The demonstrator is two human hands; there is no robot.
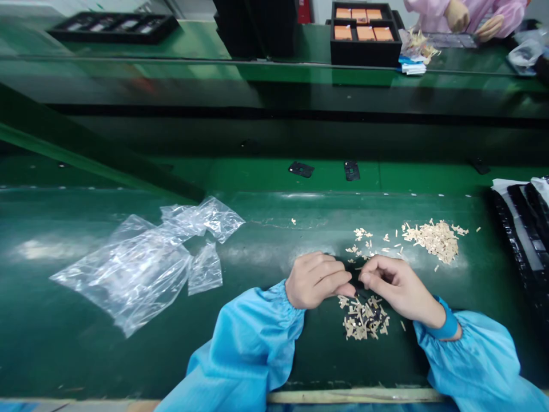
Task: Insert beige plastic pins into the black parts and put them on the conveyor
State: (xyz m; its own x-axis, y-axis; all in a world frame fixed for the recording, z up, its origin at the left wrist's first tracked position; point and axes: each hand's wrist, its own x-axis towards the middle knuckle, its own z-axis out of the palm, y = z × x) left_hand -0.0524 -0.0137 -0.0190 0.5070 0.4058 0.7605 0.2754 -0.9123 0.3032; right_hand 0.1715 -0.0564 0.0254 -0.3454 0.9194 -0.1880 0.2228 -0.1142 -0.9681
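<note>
Just above a mixed pile of small tan strips and dark bits (364,320), my two hands meet, fingertips almost touching. Closed fingers on my left hand (319,279) grip the left side of a small black piece (362,281), which is mostly hidden. From the right, my right hand (397,286) pinches at the same place, thumb against forefinger; what lies in that pinch is too small to make out. Loose tan bits (360,233) are scattered beyond the fingers. A larger heap of tan strips (435,240) lies to the right.
Crumpled clear plastic bags (137,269) lie left on the green table (257,355). Flat black parts (301,169) rest farther back. Black trays (521,240) are stacked at right. On the far shelf, a black box (364,48) holds orange blocks; a co-worker's hands (457,16) are beyond.
</note>
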